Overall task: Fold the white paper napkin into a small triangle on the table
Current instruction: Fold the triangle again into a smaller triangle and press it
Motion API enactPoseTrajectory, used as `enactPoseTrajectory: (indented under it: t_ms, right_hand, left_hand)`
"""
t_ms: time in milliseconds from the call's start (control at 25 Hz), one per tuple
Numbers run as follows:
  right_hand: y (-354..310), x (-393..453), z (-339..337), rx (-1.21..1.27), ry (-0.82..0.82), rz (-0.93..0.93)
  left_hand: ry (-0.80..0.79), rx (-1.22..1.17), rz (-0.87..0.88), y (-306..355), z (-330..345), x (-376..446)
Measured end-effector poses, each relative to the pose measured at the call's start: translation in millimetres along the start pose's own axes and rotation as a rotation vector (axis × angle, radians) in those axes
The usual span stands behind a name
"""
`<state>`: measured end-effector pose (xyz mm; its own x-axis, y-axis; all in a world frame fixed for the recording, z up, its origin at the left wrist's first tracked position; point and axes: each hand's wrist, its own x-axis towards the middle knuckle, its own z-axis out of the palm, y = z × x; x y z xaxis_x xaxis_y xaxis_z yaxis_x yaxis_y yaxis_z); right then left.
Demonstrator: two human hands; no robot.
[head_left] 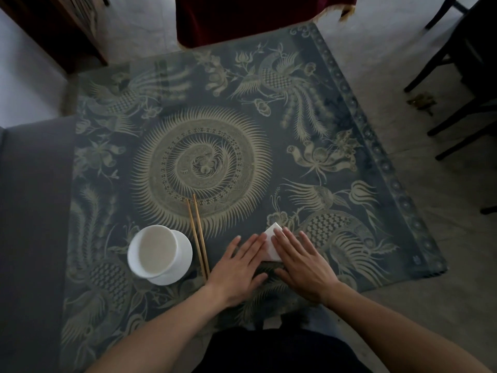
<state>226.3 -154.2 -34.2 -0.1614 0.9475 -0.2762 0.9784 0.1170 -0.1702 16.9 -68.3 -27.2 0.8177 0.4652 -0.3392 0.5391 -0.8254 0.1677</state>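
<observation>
Both hands flat, fingers spread: left hand point(240, 267) and right hand point(301, 261) press the white folded paper napkin point(271, 244) onto the patterned blue tabletop point(349, 162). Risk: lifting early lets the crease spring open; sliding palms could skew the triangle.

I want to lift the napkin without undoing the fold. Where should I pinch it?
Probably the far pointed corner of the napkin, pinched from the far side: it juts out uncovered beyond the left hand and right hand pressing the rest flat.
</observation>
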Motion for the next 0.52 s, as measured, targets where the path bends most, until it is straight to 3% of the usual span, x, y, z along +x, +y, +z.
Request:
enactPoseTrajectory:
  t_ms: [200, 520]
  right_hand:
    - [8.0, -10.8, 5.8, 0.01, -0.028, 0.042]
    - [25.8, -44.5, 14.9, 0.009, -0.006, 0.083]
  left_hand:
    - [-0.064, 0.037, 0.059, 12.5, 1.9, 28.7]
    - [-0.071, 0.047, 0.057, -17.3, 15.2, -7.9]
